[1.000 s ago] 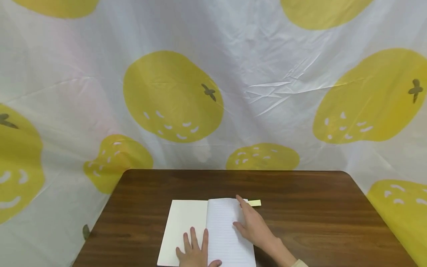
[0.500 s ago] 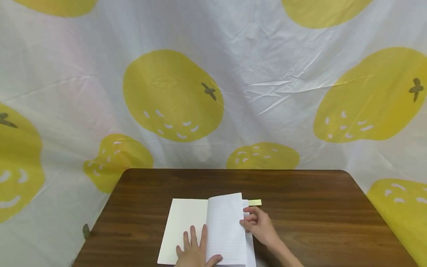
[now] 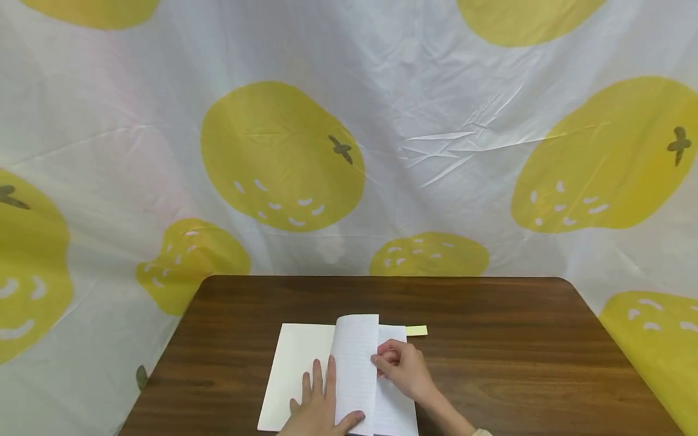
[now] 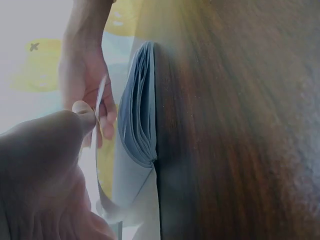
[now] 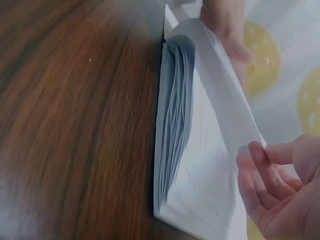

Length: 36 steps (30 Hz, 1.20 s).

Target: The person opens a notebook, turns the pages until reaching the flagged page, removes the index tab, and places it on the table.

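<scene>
White page (image 3: 353, 369) short of the counter's (image 3: 491, 315) far edge: I see right hand (image 3: 406, 367) fingers pinching it, left hand (image 3: 315, 409) fingers spread; hard tugging could tear it.

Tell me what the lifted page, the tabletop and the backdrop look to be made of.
Lifted page: thin paper, matte, since it bends in a soft curve. Tabletop: dark brown, faintly glossy, with wood grain; real wood or printed laminate, I can't tell. Backdrop: creased, softly shiny sheeting, perhaps synthetic fabric or plastic.

A raised page (image 3: 354, 366) bars the way between left hand (image 3: 318, 404) and right hand (image 3: 405, 368); table (image 3: 523, 357) offers room rightward, while the gap beneath the page appears wedge-shaped.
</scene>
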Available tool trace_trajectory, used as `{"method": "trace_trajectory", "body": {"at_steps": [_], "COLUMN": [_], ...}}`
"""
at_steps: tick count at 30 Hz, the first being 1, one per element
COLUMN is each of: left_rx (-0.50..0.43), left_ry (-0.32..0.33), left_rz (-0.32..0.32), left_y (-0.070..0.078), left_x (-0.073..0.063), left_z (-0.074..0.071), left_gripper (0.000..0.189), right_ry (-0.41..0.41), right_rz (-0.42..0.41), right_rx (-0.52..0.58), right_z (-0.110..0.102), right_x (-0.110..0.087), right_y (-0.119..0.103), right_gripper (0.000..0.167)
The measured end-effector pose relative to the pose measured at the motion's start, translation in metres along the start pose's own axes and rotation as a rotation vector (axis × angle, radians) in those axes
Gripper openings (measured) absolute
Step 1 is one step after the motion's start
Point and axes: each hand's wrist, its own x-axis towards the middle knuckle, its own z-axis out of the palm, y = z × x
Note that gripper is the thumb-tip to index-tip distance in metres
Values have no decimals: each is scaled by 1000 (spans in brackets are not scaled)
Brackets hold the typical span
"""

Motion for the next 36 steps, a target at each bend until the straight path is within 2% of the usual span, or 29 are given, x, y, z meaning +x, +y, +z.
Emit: {"method": "trace_trajectory", "body": {"at_steps": [2,5,9,12,18,22,25,31,36], "left_rx": [-16,-31,-44,-81,-154,-185,-205,-194,-221], "left_ry": [24,70,128,143,148,156,138,99,94], "left_rz": [30,79,115,124,109,119,119,60,41], "left_y": [1,1,1,2,1,-1,-1,0,2], "left_x": [-1,-1,1,1,2,2,1,-2,-1], "left_z": [0,2,5,6,8,8,6,1,-4], "left_gripper": [115,117,122,123,118,114,115,118,114], "right_ry": [7,-10,-54,-63,-77,-51,-14,57,13], "right_rz": [-24,-21,31,84,181,231,227,202,186], "right_rx": [-44,-33,50,142,309,384,396,410,367], "right_z": [6,12,17,18,18,16,13,8,13], "right_x": [1,2,3,4,7,10,10,11,14], "right_y": [-3,-9,-18,-24,-29,-31,-33,-42,-37], "right_gripper": [9,11,16,20,28,28,26,23,26]}}
